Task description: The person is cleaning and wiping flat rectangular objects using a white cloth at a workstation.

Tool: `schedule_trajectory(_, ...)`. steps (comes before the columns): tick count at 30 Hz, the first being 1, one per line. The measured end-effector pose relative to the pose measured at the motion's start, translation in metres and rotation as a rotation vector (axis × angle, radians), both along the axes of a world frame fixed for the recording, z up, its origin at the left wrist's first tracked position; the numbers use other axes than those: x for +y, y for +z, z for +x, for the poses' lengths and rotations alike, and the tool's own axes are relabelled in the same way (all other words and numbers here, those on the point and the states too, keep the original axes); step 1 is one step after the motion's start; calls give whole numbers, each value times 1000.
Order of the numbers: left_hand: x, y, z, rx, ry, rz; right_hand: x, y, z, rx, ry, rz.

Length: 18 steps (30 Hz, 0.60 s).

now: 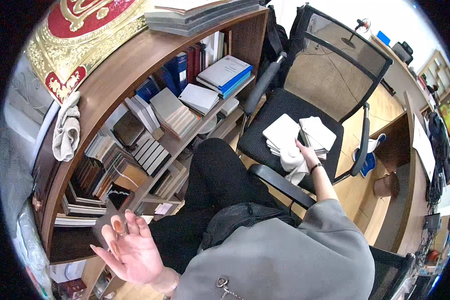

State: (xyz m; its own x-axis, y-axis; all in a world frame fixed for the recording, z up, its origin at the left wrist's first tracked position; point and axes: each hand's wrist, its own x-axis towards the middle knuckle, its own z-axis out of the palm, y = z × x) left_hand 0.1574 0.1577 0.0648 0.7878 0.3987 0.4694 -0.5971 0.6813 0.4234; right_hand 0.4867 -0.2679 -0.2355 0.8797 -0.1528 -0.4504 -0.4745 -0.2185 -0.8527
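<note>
My right hand [309,155] reaches over the seat of a black office chair [255,137] and grips a bunched white cloth [292,159]. Beneath and beside it, two stacks of white-covered books lie on the seat: a left stack [281,129] and a right stack [319,132]. The cloth overlaps the near edge of the left stack. At the lower left, my left hand [135,250] is raised with its palm showing and its fingers apart, holding nothing. Behind its fingertips are the lower shelves of a wooden bookcase [97,90].
Several books fill the bookcase, including a white book pile [226,72]. A grey cloth [66,127] hangs over its left edge, near a gold and red panel [85,35]. The chair's armrest [282,185] stands close to my right arm. A brown bin [386,185] sits at the right.
</note>
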Motion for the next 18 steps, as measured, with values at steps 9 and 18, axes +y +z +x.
schedule_trajectory(9, -9, 7, -13, 95, 182, 62, 57, -40, 57, 183, 251, -12)
schedule_trajectory(18, 1, -5, -21, 77, 218, 33, -32, -195, 153, 87, 290, -41)
